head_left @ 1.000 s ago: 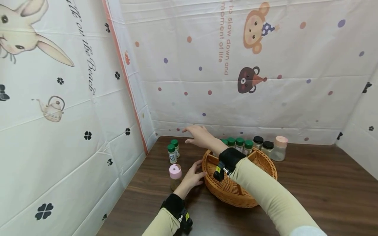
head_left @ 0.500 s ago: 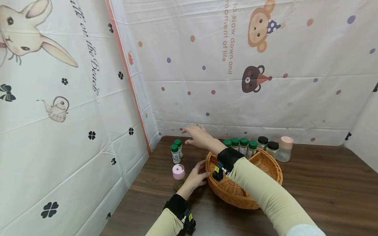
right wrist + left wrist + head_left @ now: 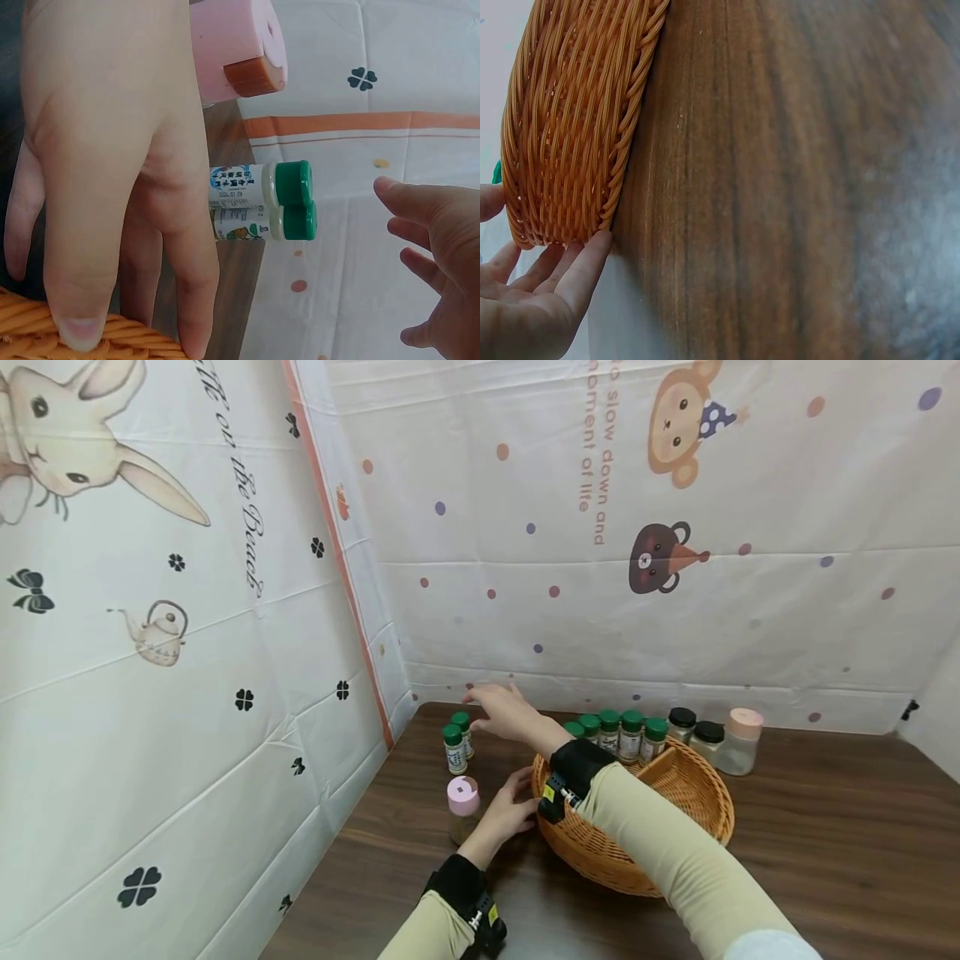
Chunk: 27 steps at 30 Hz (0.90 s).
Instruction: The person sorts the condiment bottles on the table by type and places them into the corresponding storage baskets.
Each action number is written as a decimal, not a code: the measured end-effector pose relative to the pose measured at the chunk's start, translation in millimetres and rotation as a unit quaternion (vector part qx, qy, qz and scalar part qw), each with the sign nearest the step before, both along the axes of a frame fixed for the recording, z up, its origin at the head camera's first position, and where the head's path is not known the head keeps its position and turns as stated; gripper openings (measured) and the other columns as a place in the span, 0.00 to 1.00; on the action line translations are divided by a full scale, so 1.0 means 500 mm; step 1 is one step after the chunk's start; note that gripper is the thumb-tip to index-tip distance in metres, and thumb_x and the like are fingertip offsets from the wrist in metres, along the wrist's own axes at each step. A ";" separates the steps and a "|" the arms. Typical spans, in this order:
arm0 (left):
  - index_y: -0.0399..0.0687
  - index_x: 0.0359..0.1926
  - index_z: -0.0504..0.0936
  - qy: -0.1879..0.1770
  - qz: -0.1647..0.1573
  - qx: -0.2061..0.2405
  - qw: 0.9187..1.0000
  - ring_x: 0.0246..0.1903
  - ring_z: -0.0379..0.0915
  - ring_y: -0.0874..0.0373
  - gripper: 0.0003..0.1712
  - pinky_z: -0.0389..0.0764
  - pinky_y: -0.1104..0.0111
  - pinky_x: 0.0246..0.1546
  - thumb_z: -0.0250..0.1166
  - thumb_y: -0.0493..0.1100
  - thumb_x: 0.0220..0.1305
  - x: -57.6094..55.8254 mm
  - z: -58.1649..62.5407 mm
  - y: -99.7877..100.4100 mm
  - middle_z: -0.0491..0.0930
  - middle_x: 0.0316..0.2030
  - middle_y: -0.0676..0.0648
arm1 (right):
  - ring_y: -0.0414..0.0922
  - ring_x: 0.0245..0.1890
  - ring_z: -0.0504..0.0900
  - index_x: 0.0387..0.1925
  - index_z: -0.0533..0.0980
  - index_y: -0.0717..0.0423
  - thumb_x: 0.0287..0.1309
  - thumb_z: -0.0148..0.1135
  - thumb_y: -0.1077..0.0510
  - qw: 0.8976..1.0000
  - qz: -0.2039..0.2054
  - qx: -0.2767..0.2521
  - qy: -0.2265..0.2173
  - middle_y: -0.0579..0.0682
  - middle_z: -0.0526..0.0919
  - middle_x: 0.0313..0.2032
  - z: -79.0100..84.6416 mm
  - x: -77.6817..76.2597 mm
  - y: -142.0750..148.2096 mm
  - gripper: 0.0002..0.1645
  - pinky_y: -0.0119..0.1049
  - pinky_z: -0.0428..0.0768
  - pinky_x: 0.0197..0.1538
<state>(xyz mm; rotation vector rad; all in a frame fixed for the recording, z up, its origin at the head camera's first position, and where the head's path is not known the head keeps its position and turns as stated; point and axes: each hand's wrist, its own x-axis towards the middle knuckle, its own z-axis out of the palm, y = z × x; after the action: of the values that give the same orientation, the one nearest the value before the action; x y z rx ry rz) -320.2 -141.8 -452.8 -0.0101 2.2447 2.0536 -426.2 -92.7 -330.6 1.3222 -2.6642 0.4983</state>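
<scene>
My left hand (image 3: 510, 814) touches the left side of a round wicker basket (image 3: 622, 868), thumb at the rim and spread fingertips against the woven wall (image 3: 570, 150). My right hand (image 3: 510, 714) reaches over the basket to the back left, fingers extended and bent slightly downward, holding nothing. Just left of those fingers stand two small spice bottles (image 3: 455, 756) with green caps, one behind the other. In the right wrist view the labelled bottles (image 3: 240, 187) lie between my left hand (image 3: 97, 187) and my right fingers (image 3: 442, 247).
A jar with a pink lid (image 3: 463, 797) stands left of the basket, close by my left hand. Several green-capped bottles (image 3: 630, 739) line the basket's back. Two black-lidded jars (image 3: 707, 742) and a peach-lidded jar (image 3: 741, 743) stand behind right. Printed cloth (image 3: 525, 610) borders the table.
The head view has swung a little left, so the scene slides right. My right hand has edged left toward the two green-capped bottles. My left hand stays against the basket.
</scene>
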 end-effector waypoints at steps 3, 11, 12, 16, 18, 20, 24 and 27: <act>0.48 0.74 0.60 0.001 0.000 0.002 1.000 0.64 0.69 0.34 0.36 0.77 0.39 0.55 0.60 0.36 0.67 0.002 0.000 0.001 0.59 0.73 0.31 | 0.51 0.71 0.68 0.63 0.74 0.50 0.63 0.67 0.52 1.000 0.001 0.002 -0.010 0.51 0.76 0.65 -0.005 -0.003 -0.005 0.27 0.65 0.53 0.75; 0.47 0.74 0.60 0.005 0.002 0.004 1.000 0.64 0.69 0.35 0.35 0.77 0.39 0.55 0.59 0.36 0.68 0.000 0.000 0.002 0.60 0.72 0.31 | 0.51 0.71 0.68 0.63 0.74 0.49 0.63 0.67 0.54 0.999 0.003 0.001 -0.032 0.51 0.76 0.65 -0.014 -0.006 -0.016 0.27 0.67 0.51 0.74; 0.47 0.74 0.60 0.005 0.003 0.004 1.000 0.64 0.69 0.35 0.35 0.77 0.39 0.55 0.59 0.36 0.68 0.000 0.001 0.002 0.60 0.72 0.31 | 0.52 0.71 0.68 0.63 0.74 0.49 0.64 0.67 0.54 0.999 0.004 0.001 -0.033 0.51 0.76 0.65 -0.016 -0.006 -0.018 0.26 0.68 0.51 0.74; 0.47 0.74 0.61 0.007 0.008 0.005 1.000 0.66 0.68 0.36 0.34 0.78 0.40 0.53 0.58 0.35 0.68 -0.003 0.000 0.004 0.61 0.72 0.31 | 0.53 0.71 0.68 0.62 0.75 0.51 0.64 0.66 0.55 0.999 0.015 -0.003 -0.037 0.52 0.77 0.64 -0.022 -0.009 -0.026 0.26 0.71 0.50 0.73; 0.47 0.73 0.61 0.008 0.012 0.007 1.000 0.65 0.68 0.37 0.34 0.80 0.42 0.51 0.58 0.35 0.68 -0.004 -0.003 0.004 0.62 0.71 0.32 | 0.53 0.71 0.67 0.63 0.75 0.51 0.65 0.65 0.56 0.999 0.021 0.004 -0.036 0.52 0.76 0.65 -0.026 -0.010 -0.031 0.25 0.72 0.50 0.72; 0.47 0.73 0.62 0.013 0.013 0.010 1.000 0.65 0.70 0.38 0.34 0.81 0.45 0.48 0.58 0.35 0.67 -0.004 -0.006 0.003 0.63 0.71 0.32 | 0.53 0.73 0.65 0.64 0.74 0.49 0.66 0.63 0.57 0.999 0.027 0.018 -0.038 0.51 0.75 0.67 -0.028 -0.009 -0.035 0.25 0.72 0.49 0.72; 0.44 0.73 0.62 0.024 0.012 0.002 1.000 0.62 0.72 0.40 0.37 0.82 0.50 0.44 0.60 0.35 0.63 -0.002 -0.009 -0.001 0.65 0.70 0.31 | 0.53 0.76 0.58 0.68 0.72 0.45 0.68 0.60 0.59 0.996 0.040 0.063 -0.042 0.49 0.67 0.73 -0.034 -0.008 -0.044 0.27 0.72 0.47 0.72; 0.39 0.73 0.61 0.041 0.011 -0.005 0.999 0.58 0.73 0.43 0.39 0.81 0.58 0.39 0.60 0.33 0.59 -0.002 -0.010 -0.003 0.66 0.68 0.29 | 0.52 0.78 0.53 0.70 0.69 0.41 0.70 0.57 0.61 0.993 0.046 0.099 -0.041 0.47 0.61 0.76 -0.040 -0.009 -0.052 0.30 0.73 0.46 0.72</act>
<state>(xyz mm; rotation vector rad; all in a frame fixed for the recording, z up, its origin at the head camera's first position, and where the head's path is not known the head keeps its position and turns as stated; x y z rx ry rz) -321.0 -143.3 -457.6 0.0508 2.3114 2.0907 -430.8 -118.6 -350.4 1.5149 -2.7914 0.3098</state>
